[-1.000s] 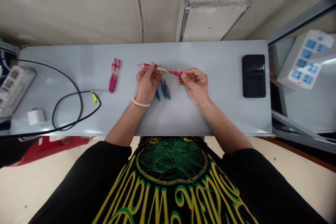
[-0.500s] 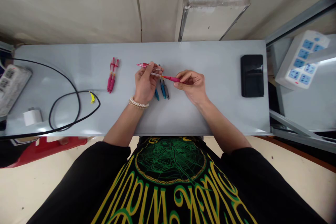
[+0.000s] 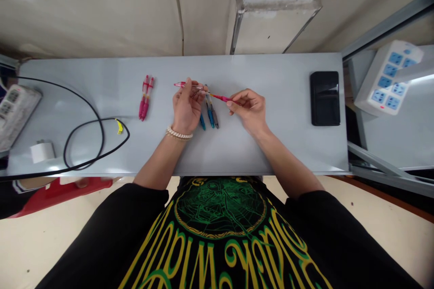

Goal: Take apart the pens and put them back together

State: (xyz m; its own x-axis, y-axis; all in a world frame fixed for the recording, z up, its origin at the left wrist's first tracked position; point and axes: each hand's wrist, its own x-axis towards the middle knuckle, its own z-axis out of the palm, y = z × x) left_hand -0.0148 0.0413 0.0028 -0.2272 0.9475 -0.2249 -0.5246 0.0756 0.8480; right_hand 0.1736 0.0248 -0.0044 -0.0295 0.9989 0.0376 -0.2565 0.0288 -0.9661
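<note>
My left hand (image 3: 185, 106) pinches the clear barrel end of a pink pen (image 3: 190, 86) a little above the grey table (image 3: 237, 144). My right hand (image 3: 247, 108) pinches the pen's pink grip end (image 3: 224, 98), and a thin refill shows between the two parts. Both hands are closed on it. Under the hands lie three pens (image 3: 210, 115), blue and grey, side by side. Two pink pens (image 3: 145, 98) lie together to the left of my left hand.
A black phone (image 3: 324, 98) lies at the table's right end. A black cable with a yellow tip (image 3: 98, 133) loops at the left, beside a white charger (image 3: 41, 151) and a power strip (image 3: 13, 110). Another white power strip (image 3: 389, 76) sits beyond the right edge.
The pen in my hands has tilted slightly and its two halves have shifted a little. My right hand has moved slightly left and back. The pens on the table have not moved.
</note>
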